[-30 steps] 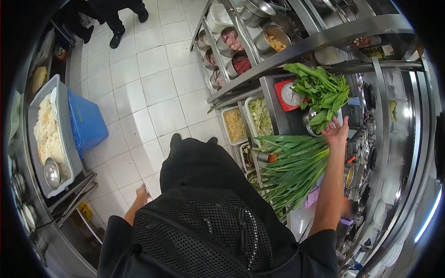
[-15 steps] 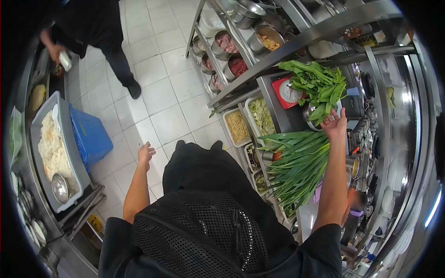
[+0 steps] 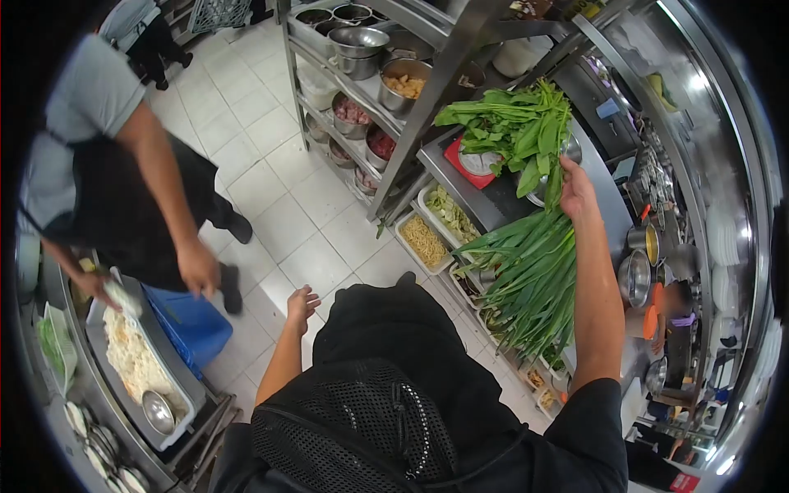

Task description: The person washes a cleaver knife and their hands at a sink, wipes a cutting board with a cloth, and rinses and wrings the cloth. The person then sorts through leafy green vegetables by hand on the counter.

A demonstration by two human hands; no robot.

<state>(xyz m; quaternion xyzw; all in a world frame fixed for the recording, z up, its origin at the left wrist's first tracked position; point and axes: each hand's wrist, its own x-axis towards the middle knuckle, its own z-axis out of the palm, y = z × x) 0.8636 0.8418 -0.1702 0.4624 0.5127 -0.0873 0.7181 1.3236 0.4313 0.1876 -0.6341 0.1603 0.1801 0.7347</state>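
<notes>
My right hand (image 3: 578,191) is at the right edge of a metal bowl (image 3: 573,149), its fingers curled at the rim and partly hidden. Long leafy greens (image 3: 526,131) are heaped over the bowl and cover most of it. Left of the greens is a red dial scale (image 3: 470,163), its face partly covered by leaves. A big bunch of long green stalks (image 3: 530,283) lies just below my right hand. Over the floor hangs my left hand (image 3: 302,306), holding nothing, its fingers apart and slightly bent.
Bins of noodles (image 3: 422,243) and chopped cabbage (image 3: 450,215) line the counter edge. A metal rack (image 3: 394,156) holds pots of meat. At left, a co-worker (image 3: 123,172) stands by a tub of rice (image 3: 136,361) and a blue bin (image 3: 193,324).
My right hand has gone from spread fingers to curled fingers at the bowl's edge. The co-worker has come closer on the left. The view has shifted.
</notes>
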